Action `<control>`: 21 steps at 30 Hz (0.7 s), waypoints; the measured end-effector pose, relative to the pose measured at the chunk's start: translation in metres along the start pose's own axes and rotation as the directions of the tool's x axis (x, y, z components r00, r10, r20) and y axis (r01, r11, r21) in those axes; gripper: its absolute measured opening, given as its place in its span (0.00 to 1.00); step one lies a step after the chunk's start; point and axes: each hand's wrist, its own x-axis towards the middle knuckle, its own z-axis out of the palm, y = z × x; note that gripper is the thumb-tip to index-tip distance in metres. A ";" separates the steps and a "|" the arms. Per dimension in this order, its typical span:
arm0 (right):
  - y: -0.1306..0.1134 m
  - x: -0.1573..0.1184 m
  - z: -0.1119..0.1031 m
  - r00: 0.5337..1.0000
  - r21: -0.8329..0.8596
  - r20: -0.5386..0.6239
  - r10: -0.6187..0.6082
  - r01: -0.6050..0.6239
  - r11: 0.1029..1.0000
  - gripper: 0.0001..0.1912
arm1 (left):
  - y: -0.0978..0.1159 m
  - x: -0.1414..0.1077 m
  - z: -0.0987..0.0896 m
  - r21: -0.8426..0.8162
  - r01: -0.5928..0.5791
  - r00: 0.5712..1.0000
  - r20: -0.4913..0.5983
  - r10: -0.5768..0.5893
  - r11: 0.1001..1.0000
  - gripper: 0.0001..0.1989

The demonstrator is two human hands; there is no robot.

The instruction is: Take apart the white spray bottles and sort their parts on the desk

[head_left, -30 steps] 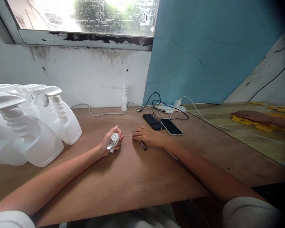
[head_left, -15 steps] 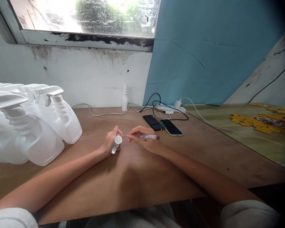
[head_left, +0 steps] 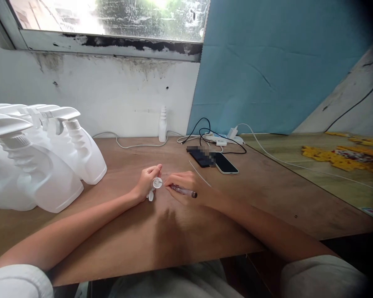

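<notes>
My left hand is closed around a small white plastic part, which has a round, cup-like end facing me and a narrow flap below it. Its exact kind is unclear. In my right hand is a small screwdriver with a clear, dark-ended handle, gripped like a pen. The thin shaft points left at the round end; whether its tip touches there I cannot tell. A thin white strip or tube lies on the table just beyond my right hand.
Large white trigger spray bottles crowd the left side. A small white bottle stands against the wall. Two phones lie behind my right hand, near a power strip and cables. Yellow pieces lie on the surface at right.
The screwdriver's handle end has swung down and toward me, its tip staying near the white part. The part has turned slightly in my left hand. The thin white strip shows more fully.
</notes>
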 end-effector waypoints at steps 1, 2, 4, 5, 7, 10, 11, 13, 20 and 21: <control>-0.002 0.001 0.002 1.000 -0.026 -0.002 0.007 -0.007 1.000 0.05 | 0.000 0.000 0.001 0.008 -0.006 1.000 -0.009 0.006 1.000 0.23; -0.004 0.001 0.004 1.000 -0.047 -0.012 0.016 -0.017 0.999 0.06 | 0.001 0.000 0.002 0.015 -0.012 1.000 -0.017 0.013 1.000 0.23; -0.009 0.003 0.009 0.999 -0.084 -0.033 0.030 -0.033 0.996 0.09 | 0.001 0.000 0.003 0.026 -0.025 0.999 -0.030 0.026 0.999 0.23; -0.011 0.004 0.011 0.999 -0.107 -0.030 0.024 -0.027 0.994 0.10 | 0.000 0.000 0.003 0.031 -0.033 0.999 -0.035 0.034 0.999 0.23; -0.014 0.004 0.014 1.000 -0.163 -0.009 -0.004 0.003 0.987 0.10 | -0.001 0.001 0.003 0.036 -0.048 0.998 -0.043 0.050 0.998 0.24; -0.013 0.004 0.017 1.000 -0.174 -0.024 0.010 -0.014 0.985 0.11 | -0.002 0.001 0.002 0.034 -0.054 0.997 -0.049 0.055 0.998 0.23; -0.011 0.004 0.018 0.997 -0.157 -0.059 0.040 -0.049 0.986 0.11 | -0.002 0.002 0.002 0.032 -0.049 0.997 -0.051 0.051 0.998 0.23; -0.005 0.003 0.020 0.988 -0.125 -0.125 0.089 -0.105 0.987 0.12 | -0.002 0.002 0.002 0.031 -0.039 0.998 -0.051 0.041 0.999 0.22; 0.006 0.002 0.028 0.996 -0.043 -0.057 0.075 -0.077 0.996 0.13 | -0.002 0.002 0.002 0.037 -0.030 0.998 -0.061 0.032 0.999 0.22; 0.005 0.003 0.027 0.987 0.037 -0.049 0.153 -0.152 0.988 0.13 | -0.002 0.002 0.002 0.037 -0.027 0.998 -0.060 0.030 0.999 0.22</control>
